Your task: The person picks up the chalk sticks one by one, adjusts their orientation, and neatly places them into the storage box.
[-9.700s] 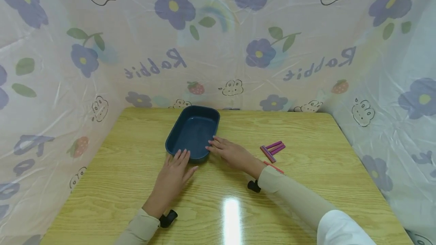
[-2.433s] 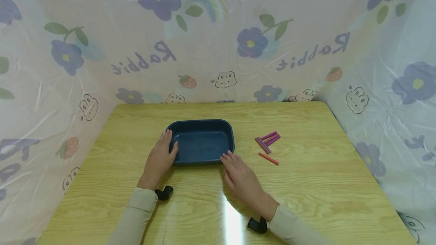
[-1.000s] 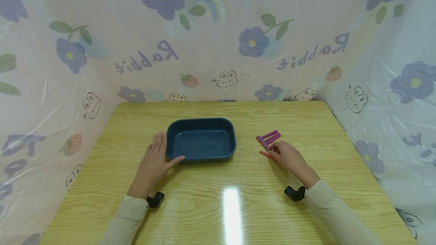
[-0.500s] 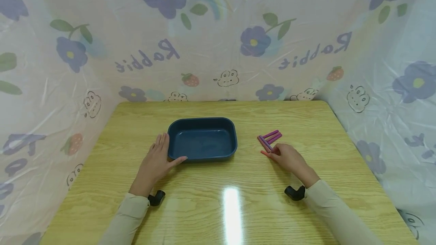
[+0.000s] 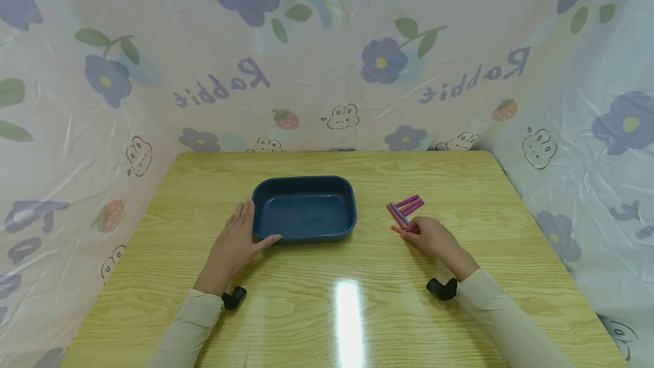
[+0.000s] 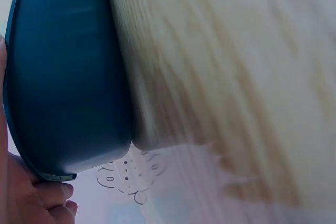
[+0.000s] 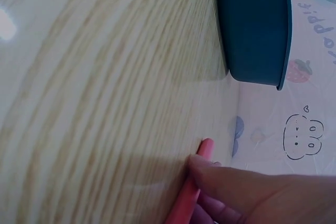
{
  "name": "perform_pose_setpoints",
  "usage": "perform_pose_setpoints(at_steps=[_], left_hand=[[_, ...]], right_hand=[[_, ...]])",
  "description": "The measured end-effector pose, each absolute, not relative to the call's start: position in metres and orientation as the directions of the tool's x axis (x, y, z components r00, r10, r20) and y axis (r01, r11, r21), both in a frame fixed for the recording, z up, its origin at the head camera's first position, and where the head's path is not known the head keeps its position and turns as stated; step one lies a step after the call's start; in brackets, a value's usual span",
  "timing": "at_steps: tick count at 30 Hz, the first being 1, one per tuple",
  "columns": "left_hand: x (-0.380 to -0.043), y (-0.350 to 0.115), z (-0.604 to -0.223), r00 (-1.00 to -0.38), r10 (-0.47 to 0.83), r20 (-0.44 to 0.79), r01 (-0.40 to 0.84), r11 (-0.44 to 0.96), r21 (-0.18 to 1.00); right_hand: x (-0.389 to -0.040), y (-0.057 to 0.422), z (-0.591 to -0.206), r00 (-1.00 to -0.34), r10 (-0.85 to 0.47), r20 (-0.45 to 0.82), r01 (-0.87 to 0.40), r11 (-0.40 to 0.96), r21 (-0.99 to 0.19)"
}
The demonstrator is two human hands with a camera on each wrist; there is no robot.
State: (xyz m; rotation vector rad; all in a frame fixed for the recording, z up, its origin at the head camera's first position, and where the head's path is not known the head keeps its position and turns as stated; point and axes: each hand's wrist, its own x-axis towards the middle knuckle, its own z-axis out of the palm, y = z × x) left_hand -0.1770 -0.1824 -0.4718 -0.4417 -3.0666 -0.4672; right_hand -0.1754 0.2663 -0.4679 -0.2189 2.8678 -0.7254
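Judging by its slim, straight form, we expect the red stick point(image 7: 182, 203) to be light and stiff, smooth enough to roll a little, and perhaps liable to snap under a hard squeeze (we cannot tell what it is made of). It lies to the right of the tray point(image 5: 306, 212), nearer the far edge of the table point(image 5: 286, 300) than the near one, and the right hand point(image 5: 433, 237) pinches it between thumb and fingers, the end toward the tray poking out past the thumb. We would take hold near the middle for balance, pressing only gently. Just beyond, toward the table's far right corner, the purple and pinkish sticks point(image 5: 414, 208) lie in a loose bunch, some touching, so we would raise the red one without brushing them. Farther out, the tray stands close to the table's far edge, well in from its left edge. At the tray's left end rests the left hand point(image 5: 232, 247), fingers nearly straight and close together, thumb spread away along the near rim.
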Motion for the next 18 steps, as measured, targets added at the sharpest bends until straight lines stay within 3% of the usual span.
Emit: perform_pose_setpoints(at_steps=[18], left_hand=[[-0.1764,-0.1819,-0.4722,-0.960,0.271,0.064,0.278,0.914,0.295]], right_hand=[[-0.1768,0.2666,-0.4693,-0.969,-0.203,-0.143,-0.109,0.863,-0.493]])
